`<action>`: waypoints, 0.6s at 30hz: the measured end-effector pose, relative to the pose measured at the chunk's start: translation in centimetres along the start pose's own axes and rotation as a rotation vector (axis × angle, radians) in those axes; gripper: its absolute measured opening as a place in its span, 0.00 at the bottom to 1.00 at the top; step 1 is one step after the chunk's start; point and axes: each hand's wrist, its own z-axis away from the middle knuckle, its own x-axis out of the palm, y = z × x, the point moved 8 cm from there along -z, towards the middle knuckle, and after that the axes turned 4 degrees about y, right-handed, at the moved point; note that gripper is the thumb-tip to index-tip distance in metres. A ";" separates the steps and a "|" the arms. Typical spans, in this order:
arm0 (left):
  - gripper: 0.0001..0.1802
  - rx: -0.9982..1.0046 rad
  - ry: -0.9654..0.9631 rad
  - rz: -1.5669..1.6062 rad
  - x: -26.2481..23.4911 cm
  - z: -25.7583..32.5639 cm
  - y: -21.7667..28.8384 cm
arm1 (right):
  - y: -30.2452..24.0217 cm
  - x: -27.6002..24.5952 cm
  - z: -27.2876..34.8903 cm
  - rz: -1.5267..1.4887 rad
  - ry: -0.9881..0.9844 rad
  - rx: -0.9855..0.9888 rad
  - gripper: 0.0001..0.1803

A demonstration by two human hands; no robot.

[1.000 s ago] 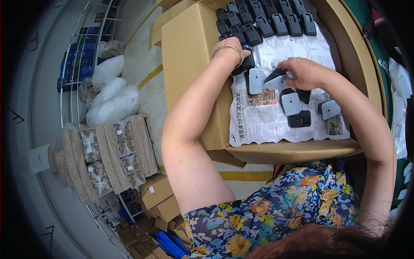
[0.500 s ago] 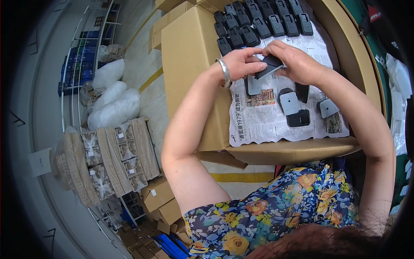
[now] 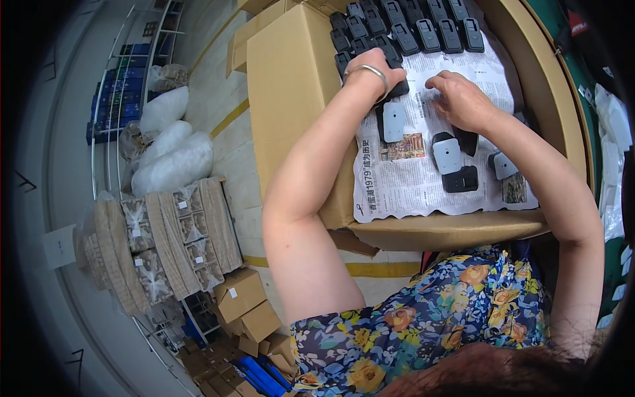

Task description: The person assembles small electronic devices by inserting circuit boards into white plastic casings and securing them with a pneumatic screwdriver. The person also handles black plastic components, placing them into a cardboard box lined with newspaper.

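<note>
My left hand [image 3: 372, 69], wearing a silver bangle, is closed around a black plastic housing [image 3: 399, 87] at the near left end of the rows of similar black housings [image 3: 426, 34]. The fingers cover most of the held piece. My right hand [image 3: 462, 100] hovers over the newspaper [image 3: 423, 185], fingers loosely bent and apart, with nothing visible in them. Just below my left hand lies a light grey plate [image 3: 394, 122] on a black piece. Nearer me are another grey plate [image 3: 447, 156], a black housing [image 3: 460, 179] and a grey-topped piece [image 3: 504, 165] partly behind my right forearm.
The newspaper lines an open cardboard box [image 3: 450, 231] with raised walls. Its left flap [image 3: 291, 92] stands beside my left arm. Bagged goods [image 3: 173, 159], stacked dividers [image 3: 165, 245] and cartons [image 3: 241, 298] stand on the floor at left. Clear plastic bags [image 3: 612, 132] lie at right.
My hands have parted. The left has moved up and left to the rows with the black housing; the right has let go and drawn slightly away.
</note>
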 end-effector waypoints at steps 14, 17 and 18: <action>0.25 0.139 -0.121 -0.112 1.5 4.8 -2.3 | -4.6 4.1 0.7 -0.091 -0.135 -0.072 0.11; 0.23 0.093 -0.255 -0.143 3.5 7.4 -1.8 | -4.3 5.6 -0.1 -0.130 -0.239 0.069 0.13; 0.24 0.064 -0.257 -0.148 3.9 7.9 -1.7 | -4.1 6.1 -0.2 -0.131 -0.284 0.117 0.14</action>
